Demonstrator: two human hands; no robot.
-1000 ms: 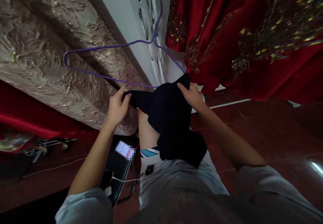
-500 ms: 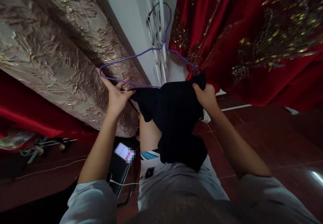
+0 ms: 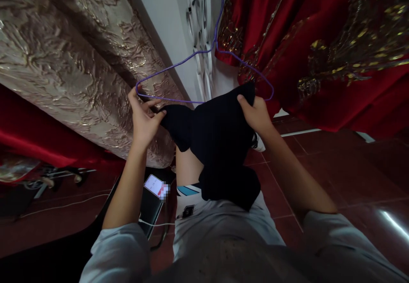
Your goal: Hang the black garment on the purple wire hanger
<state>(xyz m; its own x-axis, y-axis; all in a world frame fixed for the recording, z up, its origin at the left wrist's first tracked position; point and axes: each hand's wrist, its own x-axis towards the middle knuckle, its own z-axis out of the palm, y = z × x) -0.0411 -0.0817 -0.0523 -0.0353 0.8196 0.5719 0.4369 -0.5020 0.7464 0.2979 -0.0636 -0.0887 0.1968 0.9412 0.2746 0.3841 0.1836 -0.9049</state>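
1. Above the person's lap, the left hand (image 3: 144, 117) pinches the left corner of a dark garment (image 3: 217, 142) while its raised fingers (image 3: 134, 98) touch the left end of a purple wire hanger (image 3: 191, 57)
2. Opposite it, the right hand (image 3: 257, 115) is clenched on the garment's upper right corner, thumb over the cloth, just below the hanger's right loop
3. Between the two hands the dark garment is stretched at its top edge; its lower part hangs down and bunches on the person's light shorts (image 3: 220, 223)
4. Just over the garment's top edge runs the hanger's bottom wire; its hook rises toward the white wall panel (image 3: 159, 23) behind, but whether the hook rests on anything I cannot tell
5. Left of the hanger, a beige embroidered fabric (image 3: 64, 70) with raised floral stitching slopes down across the view, its lower edge near the left hand
6. Right of the hanger hangs a red garment with gold embroidery (image 3: 335, 53), close behind the right hand
7. Below the left forearm, a phone with a lit screen (image 3: 154, 185) lies on a dark seat (image 3: 150, 212), and a white cable (image 3: 156, 224) runs beside it
8. Underfoot is a glossy dark red tiled floor (image 3: 351, 172); a white shoe (image 3: 259, 144) shows just past the right wrist
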